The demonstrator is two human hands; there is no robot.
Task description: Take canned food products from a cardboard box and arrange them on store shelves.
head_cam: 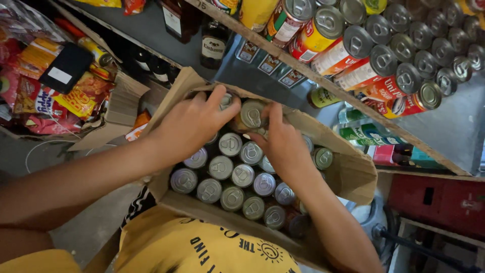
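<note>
Head view: yellow shirt (202, 247) nearest, then a cardboard box (348, 177) of ring-pull cans, both hands in it.
Left hand (189, 124) and right hand (283, 144), fingers curled, pinch one can (252, 114) at the box's far row. Likely rigid, heavy, slick; grip the rim. Its body hidden; lower shelf cans dim.

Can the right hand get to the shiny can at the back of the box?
Probably yes. The right hand already rests beside that can in the cardboard box, with nothing covering its top; the left hand is close too.
</note>
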